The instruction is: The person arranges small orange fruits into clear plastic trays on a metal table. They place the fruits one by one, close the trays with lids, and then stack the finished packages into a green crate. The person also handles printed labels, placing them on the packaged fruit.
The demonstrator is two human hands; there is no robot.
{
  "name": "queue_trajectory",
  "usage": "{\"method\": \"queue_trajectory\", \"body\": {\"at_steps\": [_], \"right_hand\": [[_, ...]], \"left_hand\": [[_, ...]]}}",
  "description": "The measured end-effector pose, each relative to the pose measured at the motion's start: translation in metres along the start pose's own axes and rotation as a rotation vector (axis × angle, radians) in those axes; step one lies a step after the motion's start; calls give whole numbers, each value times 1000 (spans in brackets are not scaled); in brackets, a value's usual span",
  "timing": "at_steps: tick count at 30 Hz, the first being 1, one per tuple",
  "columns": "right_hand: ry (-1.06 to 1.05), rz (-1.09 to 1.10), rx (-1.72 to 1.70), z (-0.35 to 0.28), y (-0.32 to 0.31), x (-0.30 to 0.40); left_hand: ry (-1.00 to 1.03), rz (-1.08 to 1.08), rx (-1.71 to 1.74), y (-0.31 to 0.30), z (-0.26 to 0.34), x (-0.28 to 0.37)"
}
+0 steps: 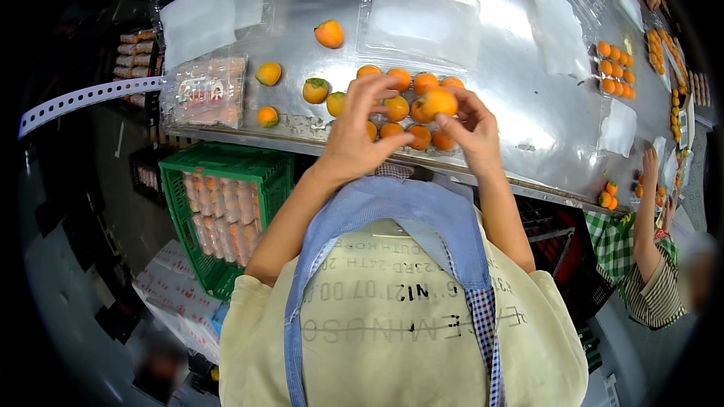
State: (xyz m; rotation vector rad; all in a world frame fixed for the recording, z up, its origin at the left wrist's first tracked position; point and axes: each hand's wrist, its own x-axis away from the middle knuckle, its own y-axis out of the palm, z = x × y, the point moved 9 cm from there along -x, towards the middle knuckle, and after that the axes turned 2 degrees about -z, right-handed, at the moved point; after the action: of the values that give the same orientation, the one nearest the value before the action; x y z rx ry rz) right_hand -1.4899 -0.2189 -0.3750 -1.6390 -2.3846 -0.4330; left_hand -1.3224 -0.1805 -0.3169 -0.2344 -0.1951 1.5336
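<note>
My right hand (pixel 478 127) grips an orange persimmon (pixel 439 102) between thumb and fingers, above the right part of a group of persimmons set in rows. My left hand (pixel 362 130) is spread over the left part of that group, its fingers apart; part of a persimmon shows beneath them, and whether they touch it I cannot tell. The rows hold persimmons such as this one (pixel 425 83), in what seems to be a clear plastic tray. Several loose persimmons lie to the left, one (pixel 328 34) farther back, another (pixel 315 91) with green calyx upward.
Behind the rows lies a clear plastic tray with a white sheet (pixel 418 20). A closed clear pack of fruit (pixel 208 92) stands at the left table edge. Below it is a green crate (pixel 226 152) of packed fruit. At the right, a co-worker's arm (pixel 649 192) reaches over the metal table (pixel 509 124).
</note>
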Motion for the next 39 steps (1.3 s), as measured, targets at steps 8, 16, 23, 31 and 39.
{"method": "queue_trajectory", "body": {"at_steps": [8,16,23,31,39], "right_hand": [[-93,164,885,1,-40,11],[-188,192,1096,10,-26,7],[-32,130,949,17,-36,3],[94,282,242,39,-116,-108],[93,-181,-11,-1,-70,-106]], "left_hand": [[-323,98,52,-26,-80,24],[-323,73,14,-22,-82,28],[-265,162,-65,-30,-88,32],[-380,199,-269,-39,-93,38],[-466,383,349,-54,-111,44]]}}
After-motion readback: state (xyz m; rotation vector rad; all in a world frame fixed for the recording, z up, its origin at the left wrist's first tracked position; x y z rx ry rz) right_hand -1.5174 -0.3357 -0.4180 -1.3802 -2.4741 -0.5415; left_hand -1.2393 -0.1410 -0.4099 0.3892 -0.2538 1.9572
